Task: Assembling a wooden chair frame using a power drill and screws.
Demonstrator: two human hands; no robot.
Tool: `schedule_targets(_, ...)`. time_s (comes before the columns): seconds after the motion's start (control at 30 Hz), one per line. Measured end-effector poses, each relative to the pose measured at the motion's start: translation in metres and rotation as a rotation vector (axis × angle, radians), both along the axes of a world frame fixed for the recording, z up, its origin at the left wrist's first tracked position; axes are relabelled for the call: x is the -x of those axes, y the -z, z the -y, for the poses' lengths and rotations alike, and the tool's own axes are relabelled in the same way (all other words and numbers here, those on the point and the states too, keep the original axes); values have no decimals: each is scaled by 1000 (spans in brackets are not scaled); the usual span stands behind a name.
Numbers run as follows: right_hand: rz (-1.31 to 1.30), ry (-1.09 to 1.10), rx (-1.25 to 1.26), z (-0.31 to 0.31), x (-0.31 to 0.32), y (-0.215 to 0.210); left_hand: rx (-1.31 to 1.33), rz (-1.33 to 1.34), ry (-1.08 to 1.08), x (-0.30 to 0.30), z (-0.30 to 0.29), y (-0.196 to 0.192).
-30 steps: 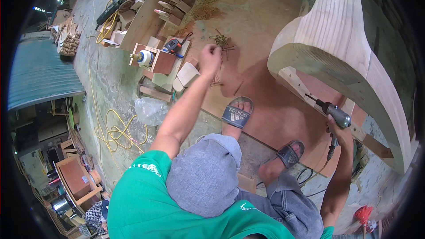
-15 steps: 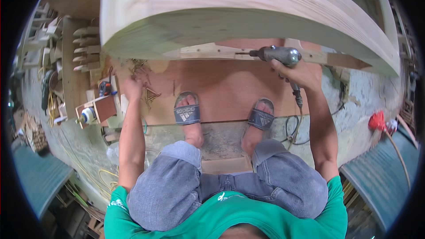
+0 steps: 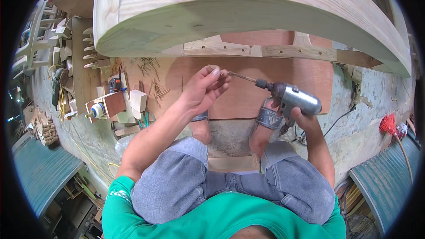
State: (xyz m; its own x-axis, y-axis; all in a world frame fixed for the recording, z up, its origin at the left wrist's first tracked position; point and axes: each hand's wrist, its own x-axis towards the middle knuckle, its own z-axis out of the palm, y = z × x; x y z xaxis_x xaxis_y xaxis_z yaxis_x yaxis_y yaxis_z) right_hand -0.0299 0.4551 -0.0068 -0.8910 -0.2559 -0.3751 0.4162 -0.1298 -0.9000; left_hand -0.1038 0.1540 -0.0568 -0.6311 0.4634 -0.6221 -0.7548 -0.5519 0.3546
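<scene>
My right hand [image 3: 304,121] grips a silver-and-dark power screwdriver [image 3: 295,96], its long bit pointing left. At the bit's tip is my left hand [image 3: 201,86], fingers pinched on what looks like a small screw, mostly hidden by the fingertips. Loose screws [image 3: 158,90] lie on the reddish-brown board [image 3: 252,88] to the left. Beyond both hands runs a pale wooden rail [image 3: 241,49] with several drilled holes. Above it arches the large curved wooden piece [image 3: 248,13].
A tape measure [image 3: 114,84], a wooden block [image 3: 138,101] and a glue bottle [image 3: 95,110] sit left of the screws. My sandalled feet rest on the board's near edge. A power cord [image 3: 338,121] trails at right, near a red brush-like item [image 3: 388,124].
My left hand has come from the screws on the board to the middle, at the bit's tip. The screwdriver has moved nearer my body, away from the rail.
</scene>
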Motion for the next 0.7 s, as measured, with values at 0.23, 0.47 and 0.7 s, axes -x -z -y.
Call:
schedule_targets(0.23, 46, 80, -7, 16, -11, -11, -140, 48, -78, 5, -12, -5)
schedule_targets(0.47, 47, 103, 156, 7, -12, -9, -197, 41, -59, 4, -21, -2)
schedule_targets(0.7, -168, -44, -47, 3, -5, -3, 68, -28, -133, 2, -26, -5)
